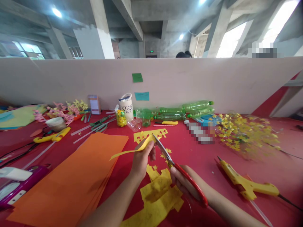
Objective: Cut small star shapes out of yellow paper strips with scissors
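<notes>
My left hand [144,156] pinches a narrow yellow strip [129,151], probably paper or felt, whose tail hangs off to the left. Red-handled scissors [189,179] are gripped in my right hand [186,181]. Their blades point up and left, and the tips meet the yellow piece beside my left fingers. Below my hands lie larger yellow scraps [158,192]. Small yellow stars [155,167] are scattered around the blades. Behind my left hand is a yellow sheet [163,132] with star-shaped holes.
Orange sheets [68,176] are stacked on the left of the red table. A yellow glue gun [246,183] rests at right, another glue gun [54,136] at left. Green bottles [172,116] and a white tumbler [126,107] line the partition. A yellow star bunch [243,132] stands right.
</notes>
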Available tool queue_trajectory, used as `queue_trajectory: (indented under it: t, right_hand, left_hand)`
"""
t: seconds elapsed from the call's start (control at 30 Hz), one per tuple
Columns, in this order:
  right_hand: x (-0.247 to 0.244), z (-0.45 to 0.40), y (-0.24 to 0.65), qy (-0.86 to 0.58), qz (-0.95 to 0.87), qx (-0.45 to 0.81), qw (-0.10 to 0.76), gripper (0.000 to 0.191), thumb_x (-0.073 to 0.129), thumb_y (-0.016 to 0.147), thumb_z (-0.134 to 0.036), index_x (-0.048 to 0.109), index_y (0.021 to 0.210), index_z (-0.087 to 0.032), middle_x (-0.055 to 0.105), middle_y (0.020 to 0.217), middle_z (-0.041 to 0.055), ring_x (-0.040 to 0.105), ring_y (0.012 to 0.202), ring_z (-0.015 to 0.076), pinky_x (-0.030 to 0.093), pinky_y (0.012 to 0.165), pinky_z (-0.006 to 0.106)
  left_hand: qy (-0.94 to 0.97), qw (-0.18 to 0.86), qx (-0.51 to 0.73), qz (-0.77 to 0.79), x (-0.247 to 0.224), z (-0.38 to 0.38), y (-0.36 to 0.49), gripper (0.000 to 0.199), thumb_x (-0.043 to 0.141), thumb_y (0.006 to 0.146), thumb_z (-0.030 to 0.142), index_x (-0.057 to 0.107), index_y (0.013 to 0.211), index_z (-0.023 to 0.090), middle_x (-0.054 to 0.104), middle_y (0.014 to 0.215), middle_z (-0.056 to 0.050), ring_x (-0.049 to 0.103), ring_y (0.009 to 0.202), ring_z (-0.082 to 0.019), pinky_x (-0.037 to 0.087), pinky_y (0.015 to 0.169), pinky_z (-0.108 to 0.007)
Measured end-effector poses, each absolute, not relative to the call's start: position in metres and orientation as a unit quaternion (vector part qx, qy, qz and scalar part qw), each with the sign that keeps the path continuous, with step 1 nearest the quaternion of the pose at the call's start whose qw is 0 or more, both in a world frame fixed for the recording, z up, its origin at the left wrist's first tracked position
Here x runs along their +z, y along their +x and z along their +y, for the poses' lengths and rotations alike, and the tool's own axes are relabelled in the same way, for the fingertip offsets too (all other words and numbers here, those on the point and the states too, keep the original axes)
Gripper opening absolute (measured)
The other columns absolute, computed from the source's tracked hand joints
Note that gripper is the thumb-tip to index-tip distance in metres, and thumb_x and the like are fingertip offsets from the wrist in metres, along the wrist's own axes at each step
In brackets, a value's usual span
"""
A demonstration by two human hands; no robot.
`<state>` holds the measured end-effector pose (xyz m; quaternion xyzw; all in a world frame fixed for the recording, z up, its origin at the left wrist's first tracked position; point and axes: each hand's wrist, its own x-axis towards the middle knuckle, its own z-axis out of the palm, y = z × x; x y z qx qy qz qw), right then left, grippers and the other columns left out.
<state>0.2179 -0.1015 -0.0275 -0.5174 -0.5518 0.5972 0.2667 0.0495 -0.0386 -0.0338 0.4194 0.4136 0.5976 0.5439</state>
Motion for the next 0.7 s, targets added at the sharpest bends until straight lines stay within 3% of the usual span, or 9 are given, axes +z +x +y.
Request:
queue_trajectory:
  t: [0.7]
  right_hand:
    - [-0.0257,-0.1007,0.2191,-0.53,-0.568,0.574,0.26,0.058,0.042,0.08,-0.074,0.037,0.059,-0.021,0.031,0.037,-0.0095,0.026,0.028,0.0042,0.019,0.031,0.018]
  left_hand:
    - [0.392,0.578,0.587,0.41,-0.0361,-0.0357,0.0464,0.029,0.067,0.076,0.04,0.061,0.064,0.015,0.055,0.052,0.001,0.048,0.045,-0.008,0.036,0.044,-0.021]
